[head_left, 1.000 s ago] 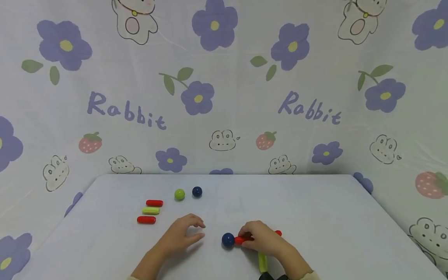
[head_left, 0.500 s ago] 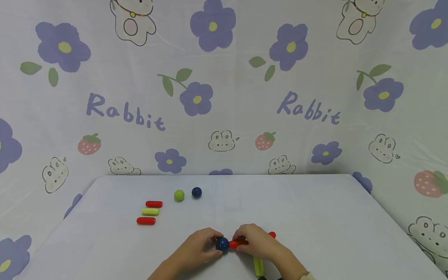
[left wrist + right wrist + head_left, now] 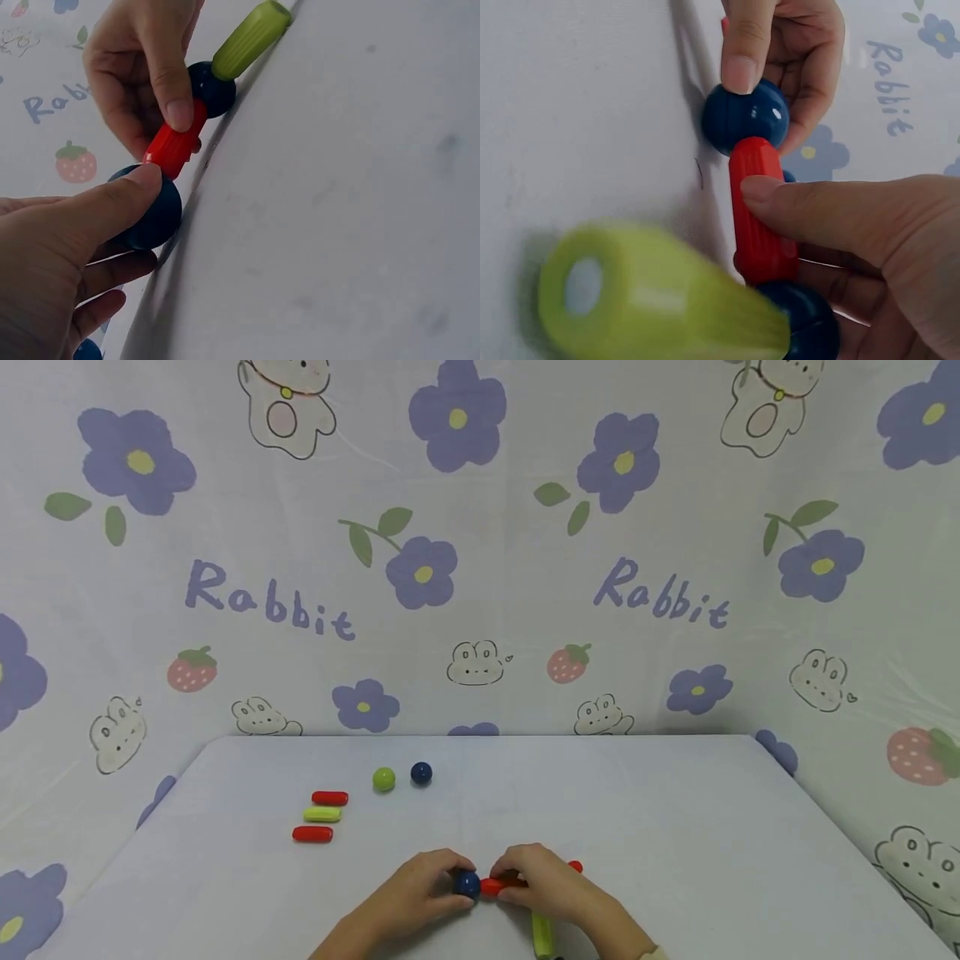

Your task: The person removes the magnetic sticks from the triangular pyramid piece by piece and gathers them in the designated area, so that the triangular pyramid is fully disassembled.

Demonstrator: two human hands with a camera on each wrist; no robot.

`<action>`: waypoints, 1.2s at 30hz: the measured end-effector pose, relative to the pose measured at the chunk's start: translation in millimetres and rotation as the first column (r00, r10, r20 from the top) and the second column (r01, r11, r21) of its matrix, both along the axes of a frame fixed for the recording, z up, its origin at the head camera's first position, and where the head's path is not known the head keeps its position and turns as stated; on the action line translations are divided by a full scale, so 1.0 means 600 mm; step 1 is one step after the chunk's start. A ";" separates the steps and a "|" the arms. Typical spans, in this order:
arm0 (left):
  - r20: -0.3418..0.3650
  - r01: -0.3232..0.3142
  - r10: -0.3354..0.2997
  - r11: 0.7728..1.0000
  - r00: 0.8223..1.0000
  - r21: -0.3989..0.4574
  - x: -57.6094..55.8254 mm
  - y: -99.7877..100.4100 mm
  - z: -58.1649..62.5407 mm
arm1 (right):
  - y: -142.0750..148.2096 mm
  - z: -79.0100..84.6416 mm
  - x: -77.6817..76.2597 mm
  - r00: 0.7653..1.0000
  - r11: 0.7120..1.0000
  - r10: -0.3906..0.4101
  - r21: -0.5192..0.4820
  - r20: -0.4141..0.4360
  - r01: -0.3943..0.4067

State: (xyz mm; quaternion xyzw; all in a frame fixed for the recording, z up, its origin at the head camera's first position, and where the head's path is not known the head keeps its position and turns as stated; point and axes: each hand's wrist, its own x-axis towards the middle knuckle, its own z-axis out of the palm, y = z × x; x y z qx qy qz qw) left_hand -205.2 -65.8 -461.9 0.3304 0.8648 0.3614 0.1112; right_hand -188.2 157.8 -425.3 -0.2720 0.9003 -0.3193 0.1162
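My left hand [image 3: 412, 893] pinches a dark blue ball [image 3: 468, 885] between thumb and fingers. My right hand [image 3: 547, 883] pinches a ribbed red rod [image 3: 491, 887] whose end touches that ball. In the right wrist view, the rod's other end meets a second blue ball [image 3: 810, 319], partly covered by fingers. A yellow-green rod [image 3: 251, 39] sticks out from this second ball and points toward the person in the head view. Beyond the right hand shows the tip of another red rod [image 3: 575, 867]; the hand hides how it connects.
On the white table [image 3: 675, 827], a green ball [image 3: 384, 779] and a blue ball [image 3: 422, 773] lie toward the back. Left of them is a column of rods: red [image 3: 330, 798], yellow-green [image 3: 322, 814] and red [image 3: 312, 834]. A patterned cloth [image 3: 510, 610] hangs behind.
My left hand has moved right and taken hold of the blue ball. My right hand, still holding the red rod, has shifted slightly left and nearer, bringing the joined pieces along.
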 end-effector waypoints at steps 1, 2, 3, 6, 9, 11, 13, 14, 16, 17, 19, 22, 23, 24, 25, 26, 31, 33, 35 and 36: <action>0.005 -0.004 0.004 1.000 1.000 0.000 -0.001 -0.003 0.000 | -0.002 0.000 0.000 1.000 1.000 0.001 0.000 0.000 -0.001; 0.019 -0.008 0.008 1.000 1.000 0.001 -0.001 -0.006 0.001 | -0.003 0.000 0.000 1.000 1.000 0.001 0.000 0.000 -0.001; 0.032 -0.009 0.009 1.000 0.999 0.005 -0.003 -0.009 0.001 | -0.005 0.000 0.000 1.000 1.000 0.002 0.002 -0.002 -0.002; 0.082 -0.053 0.051 0.998 0.995 0.020 -0.008 -0.021 0.000 | -0.005 0.001 0.000 1.000 1.000 0.002 0.025 -0.016 -0.002; 0.099 -0.172 0.167 0.984 0.981 0.039 -0.017 -0.043 -0.006 | 0.001 0.000 0.001 0.999 0.998 -0.030 0.057 -0.043 0.033; 0.094 -0.257 0.251 0.965 0.963 0.056 -0.023 -0.059 -0.012 | 0.007 -0.001 0.000 0.997 0.995 -0.057 0.080 -0.059 0.062; 0.073 -0.298 0.293 0.952 0.953 0.071 -0.028 -0.070 -0.019 | 0.010 -0.004 -0.001 0.995 0.994 -0.072 0.082 -0.071 0.078; 0.067 -0.305 0.300 0.949 0.952 0.077 -0.030 -0.073 -0.022 | 0.011 -0.005 -0.001 0.994 0.993 -0.072 0.084 -0.077 0.079; 0.052 -0.302 0.298 0.949 0.953 0.090 -0.032 -0.076 -0.025 | 0.012 -0.006 -0.001 0.994 0.993 -0.074 0.086 -0.077 0.081; 0.044 -0.298 0.295 0.950 0.955 0.097 -0.032 -0.076 -0.026 | 0.012 -0.007 -0.001 0.994 0.993 -0.077 0.083 -0.073 0.083; 0.032 -0.292 0.291 0.950 0.956 0.109 -0.033 -0.075 -0.026 | 0.011 -0.007 0.000 0.994 0.993 -0.084 0.082 -0.069 0.089; 0.031 -0.297 0.295 0.948 0.955 0.116 -0.033 -0.073 -0.025 | 0.011 -0.005 0.000 0.994 0.991 -0.097 0.089 -0.051 0.101; 0.033 -0.297 0.295 0.948 0.955 0.118 -0.033 -0.072 -0.025 | 0.011 -0.005 0.000 0.994 0.991 -0.100 0.085 -0.040 0.103; 0.034 -0.294 0.292 0.949 0.956 0.117 -0.033 -0.072 -0.025 | 0.012 -0.004 0.000 0.994 0.991 -0.101 0.087 -0.033 0.104; 0.033 -0.292 0.290 0.949 0.956 0.117 -0.033 -0.072 -0.026 | 0.014 -0.004 0.000 0.994 0.991 -0.102 0.085 -0.026 0.104; 0.039 -0.292 0.289 0.949 0.956 0.118 -0.033 -0.073 -0.026 | 0.017 -0.003 0.000 0.994 0.991 -0.109 0.078 -0.015 0.110; 0.040 -0.287 0.284 0.949 0.958 0.129 -0.032 -0.072 -0.028 | 0.043 0.006 -0.003 0.987 0.986 -0.160 0.039 0.029 0.159; 0.045 -0.289 0.286 0.948 0.957 0.135 -0.033 -0.072 -0.029 | 0.053 0.012 -0.004 0.983 0.984 -0.177 0.035 0.049 0.176; 0.055 -0.294 0.289 0.945 0.956 0.141 -0.033 -0.071 -0.029 | 0.062 0.017 -0.005 0.981 0.983 -0.181 0.035 0.063 0.179; 0.062 -0.297 0.291 0.944 0.955 0.145 -0.033 -0.071 -0.029 | 0.065 0.020 -0.005 0.981 0.984 -0.179 0.032 0.072 0.177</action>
